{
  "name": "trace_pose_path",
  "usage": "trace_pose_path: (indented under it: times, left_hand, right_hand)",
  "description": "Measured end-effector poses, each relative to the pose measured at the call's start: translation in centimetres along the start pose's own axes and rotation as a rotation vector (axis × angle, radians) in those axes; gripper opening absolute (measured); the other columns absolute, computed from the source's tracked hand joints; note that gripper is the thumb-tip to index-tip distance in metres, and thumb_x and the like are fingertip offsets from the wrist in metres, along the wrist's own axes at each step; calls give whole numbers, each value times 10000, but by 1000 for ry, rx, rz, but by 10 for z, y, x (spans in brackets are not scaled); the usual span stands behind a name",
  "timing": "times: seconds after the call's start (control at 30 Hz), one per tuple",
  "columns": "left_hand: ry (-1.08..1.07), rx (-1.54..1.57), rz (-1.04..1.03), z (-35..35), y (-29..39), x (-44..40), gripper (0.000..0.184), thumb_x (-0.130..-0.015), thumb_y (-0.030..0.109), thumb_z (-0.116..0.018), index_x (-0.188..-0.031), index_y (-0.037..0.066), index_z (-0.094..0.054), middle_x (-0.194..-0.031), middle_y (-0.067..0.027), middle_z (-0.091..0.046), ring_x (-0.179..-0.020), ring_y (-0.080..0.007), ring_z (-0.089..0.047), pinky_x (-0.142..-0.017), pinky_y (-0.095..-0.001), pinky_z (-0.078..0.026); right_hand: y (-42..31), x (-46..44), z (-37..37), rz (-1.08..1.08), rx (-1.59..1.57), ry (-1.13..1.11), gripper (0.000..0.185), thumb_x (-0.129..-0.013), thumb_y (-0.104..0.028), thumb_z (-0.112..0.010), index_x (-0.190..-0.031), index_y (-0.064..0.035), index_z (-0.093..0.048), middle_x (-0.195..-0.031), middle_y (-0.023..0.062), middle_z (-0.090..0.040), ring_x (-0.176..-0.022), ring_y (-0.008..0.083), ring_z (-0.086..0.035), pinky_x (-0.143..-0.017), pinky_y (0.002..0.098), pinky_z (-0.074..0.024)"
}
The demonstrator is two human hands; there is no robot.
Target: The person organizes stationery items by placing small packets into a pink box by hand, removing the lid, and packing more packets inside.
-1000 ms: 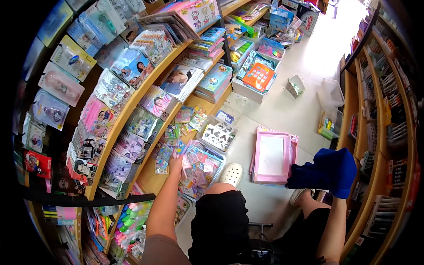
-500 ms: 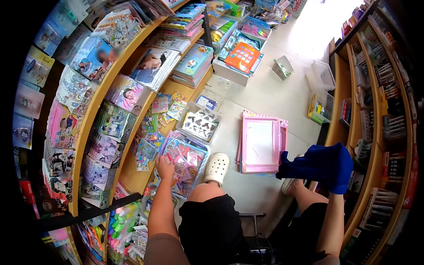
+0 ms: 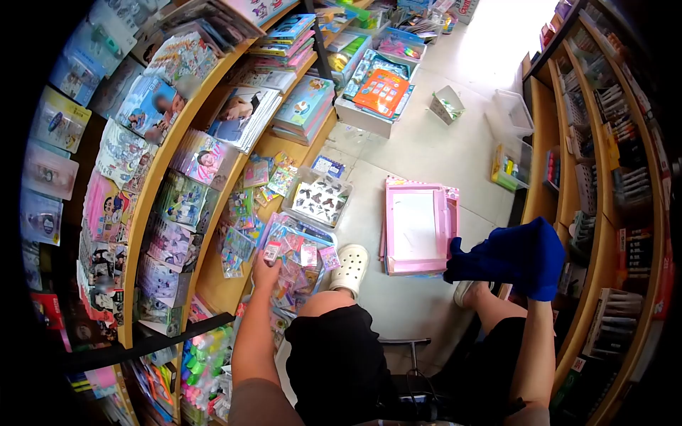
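Note:
My left hand is closed on a small packet with a white label and pink-red colouring, over the left part of a plastic basket. Small clear packets fill that basket, and a pink one lies at its right edge. On my right hand side, a blue cloth covers the whole hand, so its fingers are hidden. Left of the cloth, a pink box with a white inside lies on the floor.
Shelves of cards and books line the left; curved shelves of pens stand at right. A clear bin sits behind the basket. Farther back are a white box and a small container. My shoe is beside the basket.
The view has shifted, moving the shelves and floor items leftward. My left hand now holds up the white-labelled packet over the basket. The covered right hand has barely moved.

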State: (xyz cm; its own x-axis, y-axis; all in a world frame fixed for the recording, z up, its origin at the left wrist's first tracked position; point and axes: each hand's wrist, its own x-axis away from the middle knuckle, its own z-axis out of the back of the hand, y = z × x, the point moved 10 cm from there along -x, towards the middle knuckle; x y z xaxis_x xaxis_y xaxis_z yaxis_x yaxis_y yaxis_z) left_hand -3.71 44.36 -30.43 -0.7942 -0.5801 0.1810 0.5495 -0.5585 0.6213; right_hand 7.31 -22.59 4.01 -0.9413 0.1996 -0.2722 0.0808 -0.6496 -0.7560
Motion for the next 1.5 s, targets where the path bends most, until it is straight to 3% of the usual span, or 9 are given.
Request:
trace_pose_path:
  times: [0.1,0.23,0.37,0.5,0.6,0.83,1.03,1.33,1.5]
  left_hand:
    - [-123,25,29,20,63,21,591,-681,291,-681,-1159,-10,-508,-1083,-179,-579,-952,-311,-571,-839,-362,-446]
    - [-228,-191,-68,-3,34,1,489,-683,255,-661,-1084,-7,-563,-994,-176,-609,-893,-316,-587,-782,-374,-463]
    - [-188,-315,-60,3,63,12,411,-689,236,-646,-1015,-5,-586,-994,-182,-598,-925,-334,-568,-807,-408,-449]
    - [-172,-516,-283,-8,141,46,336,-710,209,-634,-991,29,-602,-1080,-176,-552,-1040,-338,-500,-888,-413,-400]
    - [-334,-520,-457,-54,171,66,331,-715,217,-639,-1009,68,-611,-1152,-169,-506,-1117,-339,-434,-942,-435,-348]
    - [-512,-659,-530,-135,185,94,384,-689,267,-658,-1058,170,-626,-1247,-142,-409,-1229,-307,-291,-942,-571,-219]
    - [-485,-719,-501,-144,183,84,321,-684,226,-649,-992,138,-644,-1119,-129,-472,-1141,-290,-364,-926,-513,-235]
    - [-304,-479,-396,-98,183,72,211,-715,215,-608,-890,105,-652,-1007,-140,-548,-1061,-316,-437,-922,-462,-306]
    - [-217,-389,-261,-65,165,62,260,-727,221,-585,-944,87,-638,-1024,-151,-556,-1048,-329,-449,-924,-449,-343]
  right_hand:
    - [-34,-4,-1,99,200,-3,347,-566,-330,-796,-749,-98,-615,-671,59,-625,-591,186,-590,-559,267,-451]
    - [-13,-2,-4,-29,62,4,414,-532,-348,-798,-692,-56,-553,-606,85,-575,-549,217,-557,-517,285,-422]
    - [-5,0,-1,83,117,-85,234,-779,-251,-625,-699,-53,-531,-654,54,-592,-600,163,-566,-585,278,-460]
    - [-18,3,4,-158,-362,-47,228,-888,-202,-477,-739,-38,-533,-708,72,-601,-641,154,-573,-593,282,-463]
    - [11,12,-4,-435,-731,-24,211,-717,-208,-664,-817,-58,-554,-783,88,-613,-692,223,-590,-626,296,-459]
    - [-63,-1,-4,261,470,-206,314,-608,-231,-763,-842,-85,-612,-768,73,-626,-709,267,-591,-637,317,-452]
    - [-30,-3,-7,136,384,-104,278,-604,-230,-777,-809,-104,-638,-740,63,-623,-659,228,-584,-603,274,-440]
    - [-57,1,-19,201,335,-233,115,-820,-128,-608,-867,-33,-562,-771,50,-613,-668,147,-550,-657,259,-457]
    - [-52,2,-14,129,131,-110,345,-546,-209,-803,-724,-69,-543,-726,89,-579,-645,267,-536,-591,311,-412]
